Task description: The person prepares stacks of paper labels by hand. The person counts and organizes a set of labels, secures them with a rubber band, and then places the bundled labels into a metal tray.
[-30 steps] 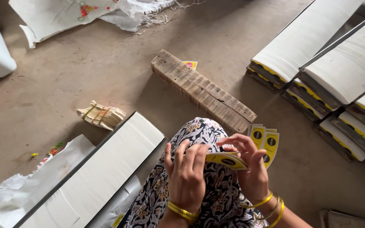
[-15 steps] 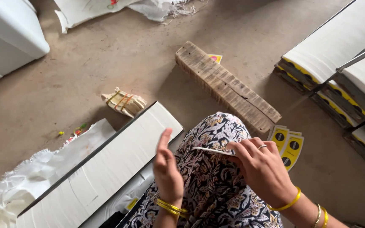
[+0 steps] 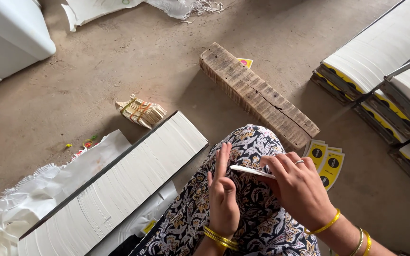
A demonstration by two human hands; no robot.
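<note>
Looking down from the head, we see our right hand (image 3: 300, 187) pinching a thin white stack of paper labels (image 3: 251, 171) over our patterned lap, our left hand (image 3: 223, 194) flat and released beside it. One weathered wooden plank (image 3: 257, 95) lies on the concrete floor (image 3: 119, 71); one rubber-banded bundle (image 3: 141, 111) sits near one long white paper stack (image 3: 119, 189).

Right hand (image 3: 300, 187) pinches a thin white card stack (image 3: 250, 171) over a patterned lap (image 3: 247, 142); left hand (image 3: 224, 196), fingers straight, stands edge-on against its end. Wood block (image 3: 257, 95), yellow labels (image 3: 326, 163) and long white stack (image 3: 124, 180) lie on the floor (image 3: 119, 66).
</note>
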